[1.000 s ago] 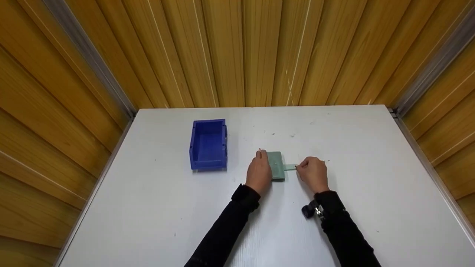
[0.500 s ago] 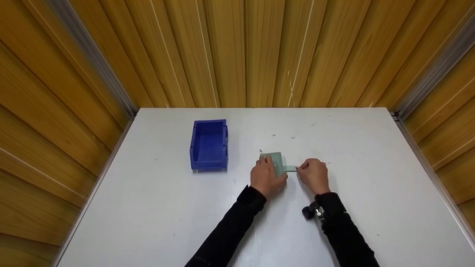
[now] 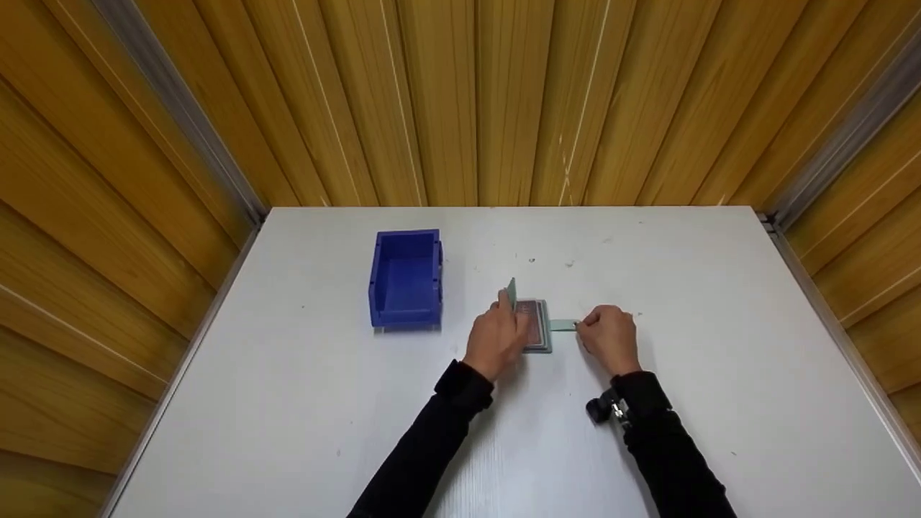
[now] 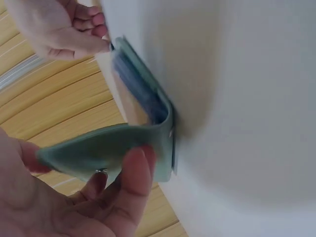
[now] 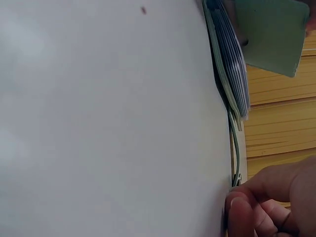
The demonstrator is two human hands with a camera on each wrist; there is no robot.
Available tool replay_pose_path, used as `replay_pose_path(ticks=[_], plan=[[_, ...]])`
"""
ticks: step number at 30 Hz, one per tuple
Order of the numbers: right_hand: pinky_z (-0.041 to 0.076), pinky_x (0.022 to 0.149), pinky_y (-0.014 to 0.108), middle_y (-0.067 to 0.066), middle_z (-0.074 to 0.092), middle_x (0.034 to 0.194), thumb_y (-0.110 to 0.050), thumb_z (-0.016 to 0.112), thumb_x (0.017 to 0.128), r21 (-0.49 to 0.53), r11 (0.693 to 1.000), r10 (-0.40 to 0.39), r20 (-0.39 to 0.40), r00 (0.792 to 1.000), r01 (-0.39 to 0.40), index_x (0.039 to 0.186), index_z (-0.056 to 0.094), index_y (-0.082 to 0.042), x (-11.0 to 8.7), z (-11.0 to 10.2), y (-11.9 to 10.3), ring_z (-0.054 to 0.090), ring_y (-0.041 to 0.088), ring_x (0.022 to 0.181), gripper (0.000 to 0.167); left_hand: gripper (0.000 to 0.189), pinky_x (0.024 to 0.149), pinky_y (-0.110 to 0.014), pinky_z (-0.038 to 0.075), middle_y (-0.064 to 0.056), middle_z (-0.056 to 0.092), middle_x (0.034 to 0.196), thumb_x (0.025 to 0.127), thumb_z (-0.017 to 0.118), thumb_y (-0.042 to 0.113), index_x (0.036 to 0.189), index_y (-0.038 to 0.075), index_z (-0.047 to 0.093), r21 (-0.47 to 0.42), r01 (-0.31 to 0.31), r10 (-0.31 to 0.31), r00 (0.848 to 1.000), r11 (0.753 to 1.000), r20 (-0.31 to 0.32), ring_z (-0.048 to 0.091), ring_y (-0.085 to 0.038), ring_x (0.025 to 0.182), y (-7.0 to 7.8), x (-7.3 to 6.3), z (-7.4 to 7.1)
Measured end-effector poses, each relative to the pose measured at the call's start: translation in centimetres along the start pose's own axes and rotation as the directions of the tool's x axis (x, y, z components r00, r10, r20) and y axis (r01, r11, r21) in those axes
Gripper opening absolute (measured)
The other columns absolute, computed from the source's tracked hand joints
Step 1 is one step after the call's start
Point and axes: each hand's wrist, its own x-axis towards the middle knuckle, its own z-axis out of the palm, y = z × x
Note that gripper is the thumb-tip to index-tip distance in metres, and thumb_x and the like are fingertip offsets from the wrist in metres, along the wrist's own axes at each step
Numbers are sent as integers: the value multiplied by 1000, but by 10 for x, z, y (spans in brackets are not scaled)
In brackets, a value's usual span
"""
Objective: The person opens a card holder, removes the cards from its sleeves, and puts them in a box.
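Observation:
A small green card holder lies on the table with its front cover lifted nearly upright. My left hand holds this cover between thumb and fingers, at the holder's left side. A metal snap shows on the cover near my fingertips. Inside sits a stack of clear sleeves, seen edge-on in the right wrist view. From the holder's right side a narrow green strap runs out flat. Its end is pinched by the thumb and finger of my right hand, which partly hide it.
A blue plastic bin stands left of the card holder, towards the back of the white table. Wood-patterned panels rise behind and on both sides. A small black device sits at my right wrist.
The card holder's cover has swung up and left, uncovering the sleeves. My left hand moved onto the holder, then back left with the cover. The right hand stays on the strap end.

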Motion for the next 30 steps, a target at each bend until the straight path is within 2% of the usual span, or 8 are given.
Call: replay_pose_path(ticks=[3, 6, 11, 15, 17, 24, 27, 30], plan=[[44, 53, 27, 14, 71, 71, -5, 68, 84, -2, 1000, 4, -1, 1000, -4, 80, 74, 3, 1, 0, 0, 62, 23, 61, 10, 42, 68, -47, 58, -19, 70, 88, 96, 56, 11, 130, -11, 47, 87, -44, 49, 997, 995, -51, 71, -34, 74, -4, -2, -5], [44, 53, 27, 14, 71, 71, -5, 69, 84, -2, 1000, 2, 0, 1000, -2, 79, 74, 3, 1, -1, 0, 62, 23, 61, 10, 53, 64, -45, 58, -18, 70, 83, 87, 66, 1, 133, -17, 45, 205, -70, 96, 988, 976, -123, 72, -34, 69, -11, -5, -5], [44, 53, 28, 14, 71, 71, -5, 69, 84, 2, 1000, 4, 8, 1000, -4, 79, 73, 3, 1, -1, 0, 62, 23, 62, 10, 55, 56, -43, 57, -18, 70, 83, 83, 64, -6, 134, -16, 46, 278, -42, 104, 972, 960, -212, 69, -32, 60, -21, -10, -6], [44, 54, 28, 14, 71, 72, -5, 70, 84, 0, 1000, 0, -2, 1000, 0, 78, 73, 2, 1, -1, 0, 63, 25, 63, 10, 53, 56, -42, 56, -21, 70, 98, 86, 60, -8, 138, -13, 48, 309, -8, 85, 968, 951, -237, 68, -32, 61, -26, -11, -6], [44, 55, 28, 14, 71, 72, -5, 70, 83, -6, 1000, -6, -11, 1000, 6, 78, 73, 2, 1, -1, 0, 63, 25, 64, 9, 49, 58, -39, 57, -21, 68, 104, 88, 60, -7, 137, -11, 52, 360, 6, 88, 966, 933, -244, 68, -30, 65, -28, -13, -6], [44, 53, 28, 12, 70, 69, -5, 70, 83, 4, 1000, -5, -3, 1000, 5, 77, 72, 2, 1, 0, 0, 62, 23, 62, 9, 22, 62, -32, 57, -16, 64, 110, 92, 68, 8, 111, -3, 68, 586, 29, 155, 953, 810, -260, 66, -24, 75, -32, -19, -4], [44, 52, 27, 10, 69, 65, -4, 69, 83, 18, 1000, -6, 6, 1000, 6, 76, 71, 2, 1, -1, 0, 61, 21, 57, 9, 15, 61, -32, 56, -15, 66, 109, 90, 69, 8, 102, -1, 70, 602, 19, 161, 956, 799, -244, 66, -25, 73, -36, -21, -4], [44, 52, 27, 9, 69, 63, -4, 69, 82, 21, 1000, -10, 2, 1000, 10, 75, 71, 1, 0, -2, 0, 61, 21, 56, 9, 12, 60, -34, 56, -14, 67, 105, 87, 71, 9, 95, 0, 69, 576, 11, 153, 960, 817, -235, 65, -26, 72, -39, -22, -3]])
